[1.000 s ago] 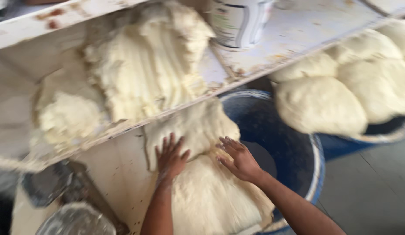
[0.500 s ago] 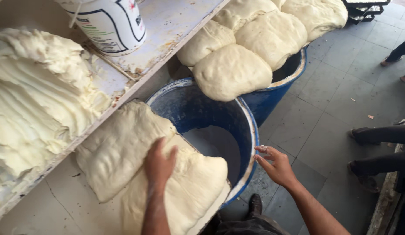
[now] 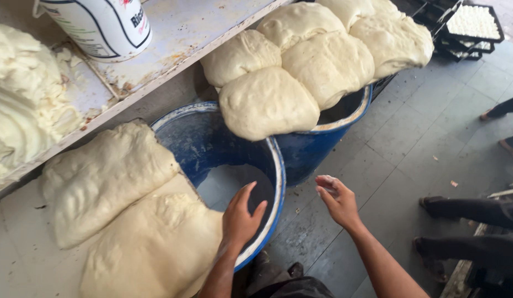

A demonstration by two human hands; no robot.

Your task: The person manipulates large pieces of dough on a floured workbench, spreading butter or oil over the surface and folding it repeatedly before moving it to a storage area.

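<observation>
- Your left hand (image 3: 241, 218) is open with the fingers together; it holds nothing and hovers over the near rim of the blue barrel (image 3: 278, 182), just beside the dough slab (image 3: 151, 243).
- Your right hand (image 3: 337, 200) is open and empty, the fingers loosely spread, above the tiled floor (image 3: 399, 149) to the right of the barrel.
- The dough slab lies on the table (image 3: 14, 243) and hangs over the barrel's edge; its lower end is cut off by the frame.
- A second barrel (image 3: 317, 146) behind is mostly hidden under round dough lumps (image 3: 300, 66).
- On the shelf (image 3: 195, 33) stands a white bucket (image 3: 102, 25), cut off at the top.
- At the right edge, another person's feet (image 3: 460, 212) are only partly visible.
</observation>
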